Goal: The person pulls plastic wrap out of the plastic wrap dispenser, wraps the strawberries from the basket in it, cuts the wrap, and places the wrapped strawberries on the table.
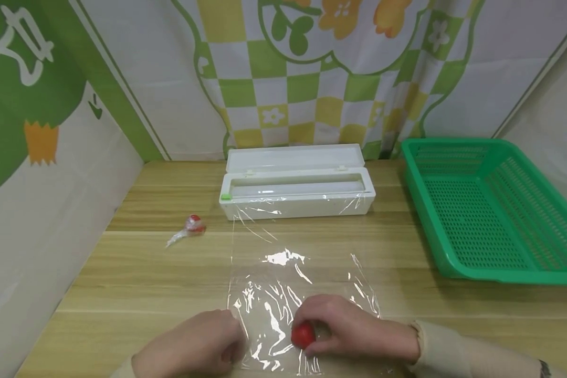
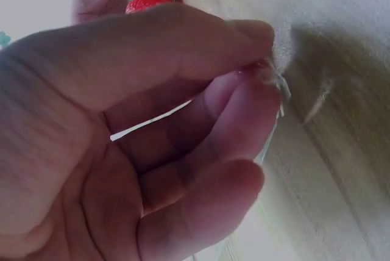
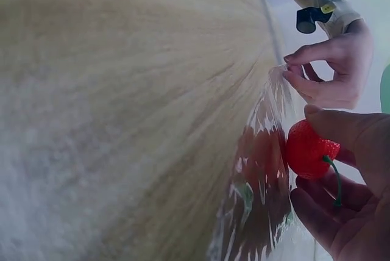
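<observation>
A sheet of clear cling film (image 1: 283,258) stretches over the table from a white dispenser box (image 1: 297,208) toward me. My left hand (image 1: 203,338) pinches the near left edge of this film between thumb and fingers, as the left wrist view shows up close. In my right hand (image 1: 347,326) is a red strawberry (image 3: 304,150) with a thin green stem, held between thumb and fingers right by the film. Whether the strawberry touches the film is hard to tell. To the left of the box lies a small red fruit wrapped in film (image 1: 195,224), its twisted tail pointing left.
The dispenser's lid (image 1: 295,158) stands raised at the back, with a film roll (image 1: 297,187) inside. A green plastic basket (image 1: 430,220) sits at the right. Behind the wooden table (image 1: 137,283) hangs a patterned curtain (image 1: 302,94).
</observation>
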